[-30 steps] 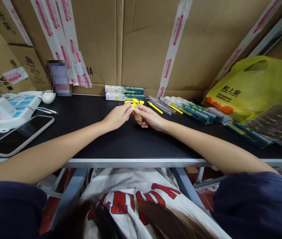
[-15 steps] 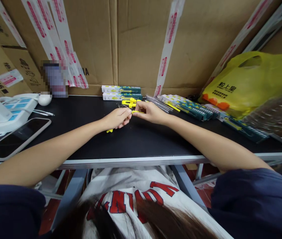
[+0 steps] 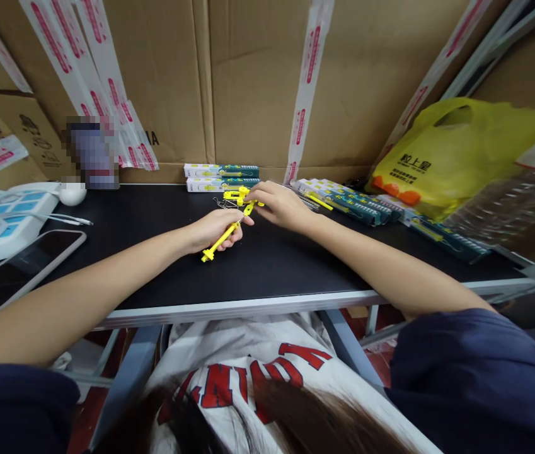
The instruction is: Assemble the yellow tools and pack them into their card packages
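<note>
My left hand [image 3: 222, 230] is closed around a thin yellow plastic stick tool [image 3: 222, 241]. The tool slants, its wider end jutting toward me below the fingers and its other end showing above the thumb. My right hand [image 3: 280, 205] is just beyond and to the right, its bent fingers apart over small yellow plastic parts [image 3: 236, 196]. Whether those fingertips touch a part is hard to see. Beside the parts lie thin bent wire pieces [image 3: 224, 203]. Behind my right hand, thin metal rods [image 3: 308, 200] and a yellow stick [image 3: 320, 202] are partly covered.
Two small printed boxes [image 3: 222, 184] are stacked at the back; several more [image 3: 350, 205] lie to the right, near a yellow plastic bag [image 3: 428, 157]. On the left are a phone [image 3: 24, 271] and a power strip [image 3: 26, 217] with cables. Cardboard [image 3: 248, 82] walls the back.
My left hand has turned, so more of the yellow stick tool shows below it. My right hand has moved from the left fingertips up over the yellow parts. The view has shifted slightly.
</note>
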